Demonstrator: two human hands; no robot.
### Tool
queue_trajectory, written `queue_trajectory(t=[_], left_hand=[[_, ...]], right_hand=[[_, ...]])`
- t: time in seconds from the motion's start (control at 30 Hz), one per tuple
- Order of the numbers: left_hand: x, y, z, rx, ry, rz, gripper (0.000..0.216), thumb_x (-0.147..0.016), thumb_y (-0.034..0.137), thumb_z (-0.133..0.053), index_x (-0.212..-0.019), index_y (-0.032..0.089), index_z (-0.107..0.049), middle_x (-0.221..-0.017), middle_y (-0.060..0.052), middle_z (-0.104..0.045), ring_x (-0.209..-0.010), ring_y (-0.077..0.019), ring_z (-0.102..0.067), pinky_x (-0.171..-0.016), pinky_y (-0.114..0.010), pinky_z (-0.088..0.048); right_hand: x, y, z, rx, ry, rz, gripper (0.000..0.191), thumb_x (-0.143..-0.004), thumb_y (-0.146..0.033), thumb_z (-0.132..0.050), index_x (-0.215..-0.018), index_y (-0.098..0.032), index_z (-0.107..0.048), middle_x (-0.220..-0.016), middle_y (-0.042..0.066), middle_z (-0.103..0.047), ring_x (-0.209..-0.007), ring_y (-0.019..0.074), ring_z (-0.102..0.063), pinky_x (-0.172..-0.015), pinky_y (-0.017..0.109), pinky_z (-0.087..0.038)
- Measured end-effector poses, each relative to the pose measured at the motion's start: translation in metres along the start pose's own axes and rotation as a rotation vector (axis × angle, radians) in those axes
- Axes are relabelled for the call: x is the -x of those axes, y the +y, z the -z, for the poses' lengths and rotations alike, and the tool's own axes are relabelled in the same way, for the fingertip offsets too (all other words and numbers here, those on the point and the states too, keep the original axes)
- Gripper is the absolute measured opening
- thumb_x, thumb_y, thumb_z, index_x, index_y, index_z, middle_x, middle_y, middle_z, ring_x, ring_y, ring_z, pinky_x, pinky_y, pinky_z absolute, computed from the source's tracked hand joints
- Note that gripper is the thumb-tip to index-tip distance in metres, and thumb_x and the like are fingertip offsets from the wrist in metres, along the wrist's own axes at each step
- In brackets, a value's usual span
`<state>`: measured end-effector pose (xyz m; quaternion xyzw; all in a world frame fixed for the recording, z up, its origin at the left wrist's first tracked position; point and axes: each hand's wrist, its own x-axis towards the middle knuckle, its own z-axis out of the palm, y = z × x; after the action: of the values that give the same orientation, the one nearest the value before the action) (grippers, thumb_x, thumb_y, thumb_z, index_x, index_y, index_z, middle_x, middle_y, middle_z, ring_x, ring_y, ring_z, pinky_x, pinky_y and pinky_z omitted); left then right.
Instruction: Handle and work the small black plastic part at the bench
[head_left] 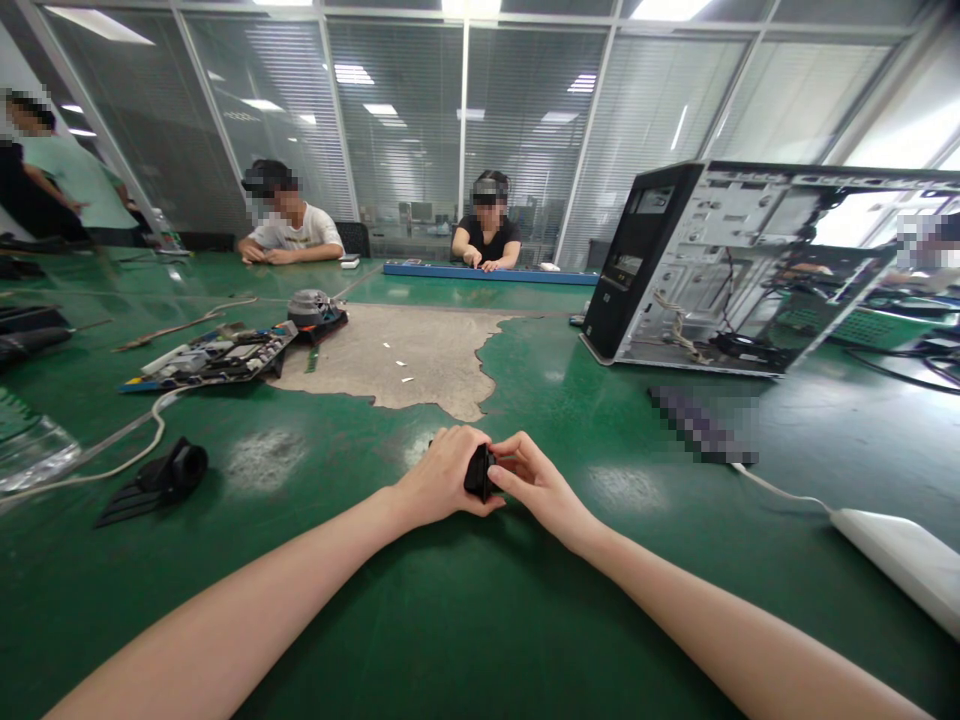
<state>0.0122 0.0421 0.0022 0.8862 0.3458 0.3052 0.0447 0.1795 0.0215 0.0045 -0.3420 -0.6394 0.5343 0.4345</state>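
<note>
Both my hands meet over the green table [480,620] near its middle. My left hand [442,475] is curled round a small black part [478,472], fingers closed on it. My right hand [536,480] pinches the same black part from the right with fingertips pressed to it. Most of the part is hidden between the two hands, so its shape is unclear.
An open computer case [720,265] stands at the right. A circuit board [217,355] and a fan [315,310] lie at the left, a black plastic piece [161,480] nearer. A white power strip [896,555] lies front right. Several people sit or stand at the far side.
</note>
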Motion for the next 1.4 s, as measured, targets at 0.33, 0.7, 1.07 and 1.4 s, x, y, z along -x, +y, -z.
queue_trajectory(t=[0.33,0.7,1.07,1.4], left_hand=[[-0.0003,-0.0002,-0.0008,-0.004,0.003,0.004,0.048,-0.062,0.038,-0.062,-0.099,0.017,-0.039,-0.091,-0.006,-0.052,-0.084,-0.0227,-0.051,-0.073,-0.035,-0.037],[-0.0005,-0.0012,-0.0012,0.018,0.001,0.014,0.049,-0.061,0.041,-0.063,-0.098,0.017,-0.04,-0.091,-0.006,-0.052,-0.085,-0.0229,-0.05,-0.074,-0.035,-0.036],[-0.0003,0.0016,0.0008,-0.004,-0.003,0.018,0.048,-0.062,0.038,-0.063,-0.098,0.018,-0.038,-0.091,-0.006,-0.052,-0.085,-0.023,-0.051,-0.073,-0.035,-0.037],[0.0,-0.0002,-0.001,-0.002,-0.009,0.024,0.049,-0.061,0.037,-0.063,-0.099,0.017,-0.039,-0.092,-0.006,-0.052,-0.085,-0.0228,-0.051,-0.075,-0.036,-0.037]], right_hand=[[0.0004,0.0017,0.0009,-0.029,-0.055,-0.04,0.026,-0.071,-0.028,-0.063,-0.087,-0.022,-0.044,-0.088,0.0,-0.053,-0.081,0.014,-0.056,-0.07,0.029,-0.047],[-0.0021,0.0036,0.0,0.032,0.029,-0.032,0.027,-0.072,-0.032,-0.062,-0.09,-0.02,-0.047,-0.09,0.002,-0.053,-0.086,0.0154,-0.054,-0.074,0.031,-0.047],[0.0011,0.0006,0.0,-0.065,-0.044,-0.021,0.024,-0.072,-0.032,-0.062,-0.083,-0.022,-0.043,-0.085,-0.001,-0.052,-0.079,0.0131,-0.056,-0.065,0.027,-0.048],[0.0009,0.0019,0.0012,-0.039,-0.05,-0.01,0.03,-0.07,-0.027,-0.065,-0.09,-0.021,-0.044,-0.091,0.001,-0.053,-0.09,0.0153,-0.054,-0.082,0.034,-0.045]])
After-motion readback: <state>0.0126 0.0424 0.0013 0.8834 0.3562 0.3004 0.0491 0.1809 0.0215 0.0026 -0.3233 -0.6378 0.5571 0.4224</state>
